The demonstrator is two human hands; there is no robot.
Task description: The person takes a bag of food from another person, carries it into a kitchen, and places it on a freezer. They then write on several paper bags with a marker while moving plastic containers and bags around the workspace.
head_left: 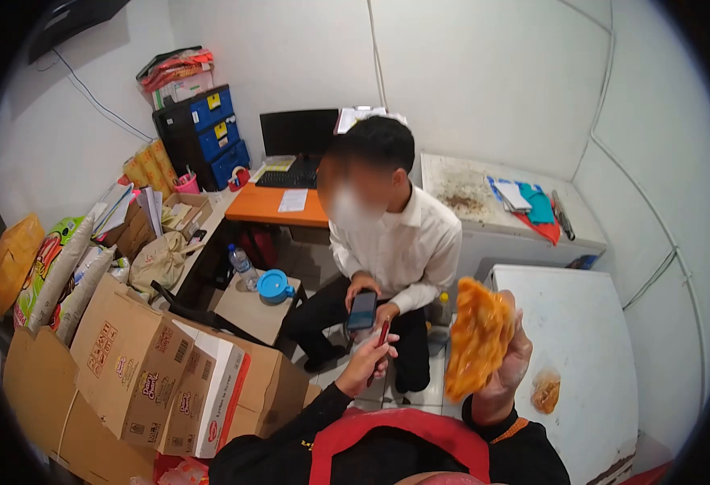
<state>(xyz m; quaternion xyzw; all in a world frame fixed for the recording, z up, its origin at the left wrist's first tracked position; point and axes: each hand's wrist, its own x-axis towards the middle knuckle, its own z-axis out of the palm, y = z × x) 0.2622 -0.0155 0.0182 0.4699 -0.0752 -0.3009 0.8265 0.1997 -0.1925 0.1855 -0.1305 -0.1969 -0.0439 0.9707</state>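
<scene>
The right hand is raised upright, its fingers curled around an orange crispy sheet held beside the white table. The left hand reaches forward, fingers pinching a red pen.

The person wears black long sleeves with an orange cuff trim and a red apron.

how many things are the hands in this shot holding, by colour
Orange: 1, the orange bag in the right hand
Red: 1, the thin red tool in the left hand
Dark: 1, the phone in the seated person's hand
Total: 3
</scene>
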